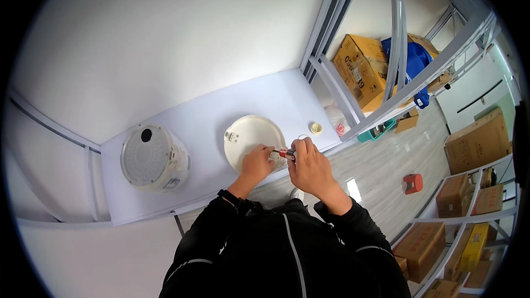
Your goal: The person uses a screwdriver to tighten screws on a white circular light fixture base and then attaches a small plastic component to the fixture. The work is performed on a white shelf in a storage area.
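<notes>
A round white lid-like cover (pixel 248 131) lies on the table in front of me, a small fitting on its left rim. My right hand (pixel 311 166) is closed around a screwdriver (pixel 286 153) with a red and black handle; its shaft points left toward the cover's near right edge. Over that edge my left hand (pixel 257 163) is closed, its fingertips pinched beside the screwdriver's shaft. What those fingers hold is hidden. A small pale fitting shows just below the shaft.
A white drum-shaped unit (pixel 149 157) with a black round spot stands at the left. Right of the cover sits a small cream roll (pixel 315 128). Beyond the white table (pixel 276 87) are frame posts, a yellow carton (pixel 361 72), a red stool (pixel 412 184) and shelves of boxes.
</notes>
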`<state>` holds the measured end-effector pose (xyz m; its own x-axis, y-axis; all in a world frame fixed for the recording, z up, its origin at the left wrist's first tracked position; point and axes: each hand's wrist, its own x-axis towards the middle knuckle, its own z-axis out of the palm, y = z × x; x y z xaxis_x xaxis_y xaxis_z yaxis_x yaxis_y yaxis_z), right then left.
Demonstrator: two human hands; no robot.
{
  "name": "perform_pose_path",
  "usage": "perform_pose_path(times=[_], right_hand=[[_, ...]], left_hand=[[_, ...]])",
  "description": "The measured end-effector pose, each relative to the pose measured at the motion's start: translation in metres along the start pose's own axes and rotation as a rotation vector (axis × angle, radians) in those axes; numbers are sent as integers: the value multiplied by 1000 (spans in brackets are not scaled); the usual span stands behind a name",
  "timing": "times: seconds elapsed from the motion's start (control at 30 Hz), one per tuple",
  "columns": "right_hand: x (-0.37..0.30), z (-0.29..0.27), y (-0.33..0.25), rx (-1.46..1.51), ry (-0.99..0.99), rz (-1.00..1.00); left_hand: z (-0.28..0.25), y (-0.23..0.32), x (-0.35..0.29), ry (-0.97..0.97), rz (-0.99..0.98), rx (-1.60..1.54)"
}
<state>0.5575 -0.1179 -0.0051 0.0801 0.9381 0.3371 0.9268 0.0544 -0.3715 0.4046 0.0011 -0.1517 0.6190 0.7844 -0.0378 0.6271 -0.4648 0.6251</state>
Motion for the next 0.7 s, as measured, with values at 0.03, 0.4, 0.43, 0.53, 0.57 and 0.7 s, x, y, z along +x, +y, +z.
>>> perform_pose_path(times=[0.03,0.4,0.43,0.53,0.57,0.7], right_hand=[[-1,2,-1,-7,4,13],[1,1,-6,-184,-35,220],[0,0,-6,-164,-34,198],[-1,-4,-5,-101,17,98],[-2,-3,-3,-75,62,50],[-2,1,4,-22,86,29]], left_hand=[[0,-1,0,0,7,-5],[-6,4,-3,-37,-7,39],[-6,4,-3,-32,-1,38],[-4,2,-3,-6,6,26],[-2,2,-3,-1,8,20],[1,1,-2,18,20,44]])
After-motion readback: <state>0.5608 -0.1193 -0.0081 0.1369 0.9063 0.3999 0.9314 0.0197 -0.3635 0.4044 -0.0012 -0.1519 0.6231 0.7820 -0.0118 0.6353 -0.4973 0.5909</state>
